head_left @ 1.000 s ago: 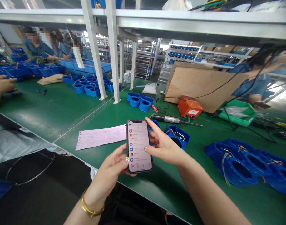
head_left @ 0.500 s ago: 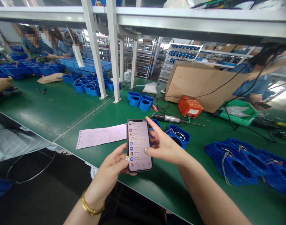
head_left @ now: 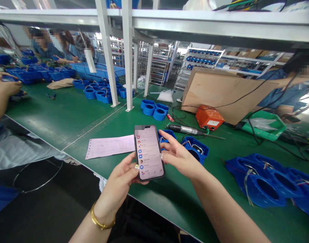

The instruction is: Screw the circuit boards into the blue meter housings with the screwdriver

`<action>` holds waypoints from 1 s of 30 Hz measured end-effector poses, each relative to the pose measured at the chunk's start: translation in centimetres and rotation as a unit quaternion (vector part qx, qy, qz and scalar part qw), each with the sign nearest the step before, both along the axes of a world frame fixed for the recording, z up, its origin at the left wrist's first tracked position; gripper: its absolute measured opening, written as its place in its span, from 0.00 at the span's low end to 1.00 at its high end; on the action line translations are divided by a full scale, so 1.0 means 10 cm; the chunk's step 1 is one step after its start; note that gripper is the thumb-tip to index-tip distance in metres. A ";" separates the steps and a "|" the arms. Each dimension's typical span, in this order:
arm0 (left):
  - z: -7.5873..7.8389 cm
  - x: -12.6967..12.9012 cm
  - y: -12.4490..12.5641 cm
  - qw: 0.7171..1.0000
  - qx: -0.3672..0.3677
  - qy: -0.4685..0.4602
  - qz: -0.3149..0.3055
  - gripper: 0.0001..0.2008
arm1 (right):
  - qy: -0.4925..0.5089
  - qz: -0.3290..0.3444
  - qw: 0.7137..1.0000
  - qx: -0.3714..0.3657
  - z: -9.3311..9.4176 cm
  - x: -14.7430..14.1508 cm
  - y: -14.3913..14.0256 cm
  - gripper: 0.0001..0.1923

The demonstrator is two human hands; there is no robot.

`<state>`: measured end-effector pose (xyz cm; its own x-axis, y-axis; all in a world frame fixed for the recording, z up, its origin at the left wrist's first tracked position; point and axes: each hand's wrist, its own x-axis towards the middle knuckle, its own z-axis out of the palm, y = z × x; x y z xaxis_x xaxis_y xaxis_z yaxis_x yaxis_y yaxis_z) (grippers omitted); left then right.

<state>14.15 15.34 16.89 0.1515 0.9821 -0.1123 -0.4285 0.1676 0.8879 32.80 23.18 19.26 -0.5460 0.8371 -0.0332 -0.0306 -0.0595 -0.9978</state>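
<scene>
In the head view, a smartphone (head_left: 149, 153) with a lit screen showing a list of entries is held upright over the near edge of the green workbench (head_left: 68, 118). The left hand (head_left: 121, 182) cups the phone from below and the left, fingers closed around its lower edge, thumb lying on the bottom left of the screen; a gold bracelet (head_left: 102, 221) sits on that wrist. The right hand (head_left: 178, 157) steadies the phone's right edge, fingers curled loosely against its side (the fingertips just touch the case).

Just left of the phone a pink perforated paper sheet (head_left: 110, 147) lies flat on the bench. Behind the right hand stands a blue plastic housing (head_left: 196, 150) with wires inside. Farther off lie an electric screwdriver (head_left: 186, 129) and, beside it, an orange box (head_left: 209, 117). A slanted cardboard sheet (head_left: 220, 92) leans behind these. At the right, near side, several larger blue housings (head_left: 265, 185) are bunched together. Three blue rings (head_left: 153, 110) sit near a white rack post (head_left: 128, 57). At the far left, another person's hand (head_left: 5, 88) rests by blue trays.
</scene>
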 end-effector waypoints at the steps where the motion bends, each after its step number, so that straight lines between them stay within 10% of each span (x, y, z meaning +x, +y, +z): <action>1: 0.00 0.00 0.00 1.000 0.001 0.001 0.010 0.30 | 0.003 0.003 1.000 -0.005 0.00 -0.01 -0.01 0.45; 11: -0.02 -0.04 0.01 0.998 0.019 0.000 0.052 0.30 | 0.039 0.078 0.996 -0.024 -0.06 -0.12 -0.10 0.47; 30: -0.02 0.02 0.03 0.997 0.025 -0.009 0.074 0.32 | 0.059 -0.007 0.998 -0.020 -0.07 -0.28 -0.22 0.48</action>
